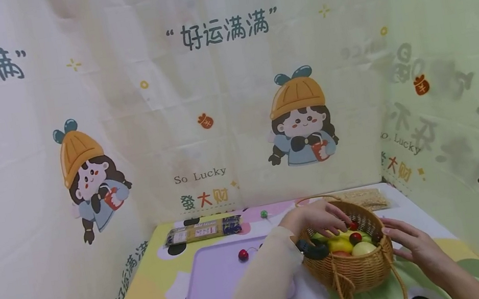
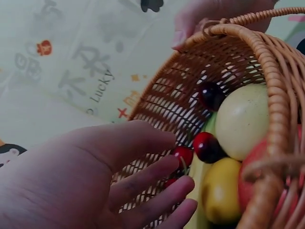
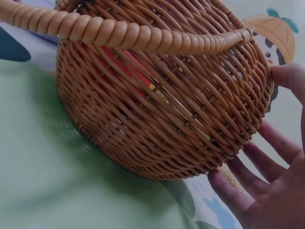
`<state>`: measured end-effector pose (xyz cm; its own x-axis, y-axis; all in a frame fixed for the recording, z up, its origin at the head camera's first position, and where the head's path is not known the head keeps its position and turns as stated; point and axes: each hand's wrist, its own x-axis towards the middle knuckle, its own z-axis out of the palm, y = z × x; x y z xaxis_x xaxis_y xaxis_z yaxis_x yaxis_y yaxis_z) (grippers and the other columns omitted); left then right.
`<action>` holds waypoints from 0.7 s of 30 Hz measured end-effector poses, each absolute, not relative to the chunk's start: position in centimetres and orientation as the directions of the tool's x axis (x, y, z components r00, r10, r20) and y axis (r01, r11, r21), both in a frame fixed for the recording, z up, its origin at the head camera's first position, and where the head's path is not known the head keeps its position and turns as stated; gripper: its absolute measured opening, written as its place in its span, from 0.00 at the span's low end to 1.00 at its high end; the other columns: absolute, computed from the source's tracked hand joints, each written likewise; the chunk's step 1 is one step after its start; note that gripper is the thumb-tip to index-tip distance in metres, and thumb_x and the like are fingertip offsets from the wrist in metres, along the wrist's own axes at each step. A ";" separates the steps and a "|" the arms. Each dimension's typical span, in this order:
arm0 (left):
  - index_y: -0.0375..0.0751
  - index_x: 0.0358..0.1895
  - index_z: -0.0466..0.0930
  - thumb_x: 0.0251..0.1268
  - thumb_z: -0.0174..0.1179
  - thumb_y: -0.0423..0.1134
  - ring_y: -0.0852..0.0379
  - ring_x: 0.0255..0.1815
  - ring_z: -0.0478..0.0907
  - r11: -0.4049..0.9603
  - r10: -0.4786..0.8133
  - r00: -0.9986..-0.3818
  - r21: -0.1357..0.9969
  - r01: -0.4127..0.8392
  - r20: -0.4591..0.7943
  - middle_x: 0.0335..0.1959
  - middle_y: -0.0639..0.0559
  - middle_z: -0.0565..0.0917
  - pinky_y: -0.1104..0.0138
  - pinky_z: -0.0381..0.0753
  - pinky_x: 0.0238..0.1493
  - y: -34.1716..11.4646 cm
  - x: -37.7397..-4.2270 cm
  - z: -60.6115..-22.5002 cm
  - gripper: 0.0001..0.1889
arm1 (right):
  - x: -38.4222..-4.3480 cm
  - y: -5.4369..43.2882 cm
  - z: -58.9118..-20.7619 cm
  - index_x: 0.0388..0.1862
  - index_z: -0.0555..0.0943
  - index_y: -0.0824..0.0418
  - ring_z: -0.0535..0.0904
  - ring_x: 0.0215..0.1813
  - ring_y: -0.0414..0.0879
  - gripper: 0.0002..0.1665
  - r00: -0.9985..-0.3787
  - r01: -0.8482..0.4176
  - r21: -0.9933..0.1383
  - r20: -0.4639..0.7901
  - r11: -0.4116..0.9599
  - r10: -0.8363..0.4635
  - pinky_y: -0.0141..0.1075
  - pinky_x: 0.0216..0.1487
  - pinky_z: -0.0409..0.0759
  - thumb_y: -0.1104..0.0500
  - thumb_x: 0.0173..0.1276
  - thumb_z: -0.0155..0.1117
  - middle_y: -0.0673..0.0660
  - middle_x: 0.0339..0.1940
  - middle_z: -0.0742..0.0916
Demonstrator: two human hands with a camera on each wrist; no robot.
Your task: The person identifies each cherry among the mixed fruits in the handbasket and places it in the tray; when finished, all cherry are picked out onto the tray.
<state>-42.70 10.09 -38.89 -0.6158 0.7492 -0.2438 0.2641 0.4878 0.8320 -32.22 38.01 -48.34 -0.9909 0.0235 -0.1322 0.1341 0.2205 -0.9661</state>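
Observation:
A brown wicker basket [image 1: 355, 271] holds a yellow lemon [image 2: 221, 191], a pale round fruit [image 2: 243, 121], a red fruit [image 2: 257, 162], a banana [image 2: 198, 186] and several dark red cherries [image 2: 208, 147]. My left hand [image 1: 321, 217] reaches over the basket's near-left rim, fingers extended. In the left wrist view its thumb and fingertips are beside the cherries by the woven wall; whether they touch is unclear. My right hand [image 3: 271, 176] rests against the basket's right side, thumb at the rim and spread, fairly straight fingers along the outer weave.
Left of the basket lies a purple tray [image 1: 212, 277] with a cherry [image 1: 243, 255] on it; my left forearm covers part. Behind are a long package [image 1: 202, 230], a small green ball [image 1: 264, 214] and a clear bag of grains [image 1: 363, 199]. Printed cloth walls [image 1: 226, 120] surround the table.

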 end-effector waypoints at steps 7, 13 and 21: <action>0.40 0.65 0.89 0.78 0.69 0.38 0.52 0.59 0.88 0.514 0.736 -0.623 0.818 0.260 -0.265 0.52 0.57 0.91 0.52 0.88 0.69 11.7 -42.4 -40.0 0.18 | -32.1 38.1 -48.4 0.93 0.58 0.59 0.73 0.55 0.14 0.46 -0.991 0.133 -0.968 -0.132 0.213 0.018 0.59 0.79 0.80 0.35 0.90 0.52 0.67 0.93 0.59; 0.37 0.69 0.87 0.79 0.67 0.35 0.61 0.53 0.87 0.516 0.752 -0.598 0.812 0.273 -0.277 0.58 0.54 0.91 0.57 0.89 0.66 12.9 -41.8 -40.1 0.19 | -32.1 38.0 -48.4 0.93 0.56 0.59 0.74 0.55 0.15 0.47 -0.991 0.132 -0.969 -0.132 0.208 0.015 0.57 0.78 0.81 0.35 0.90 0.52 0.66 0.93 0.59; 0.39 0.63 0.91 0.79 0.67 0.34 0.63 0.47 0.88 0.565 0.753 -0.602 0.732 0.382 -0.267 0.55 0.55 0.92 0.66 0.91 0.54 13.8 -41.6 -40.5 0.15 | -31.9 38.0 -48.5 0.92 0.57 0.60 0.76 0.57 0.16 0.46 -0.993 0.118 -0.971 -0.117 0.207 0.016 0.55 0.77 0.82 0.37 0.90 0.53 0.61 0.90 0.67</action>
<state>-41.56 13.79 -40.52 -0.6016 0.7529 -0.2669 0.3819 0.5646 0.7317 -31.94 38.00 -48.52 -0.9930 0.0157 -0.1170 0.1177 0.2072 -0.9712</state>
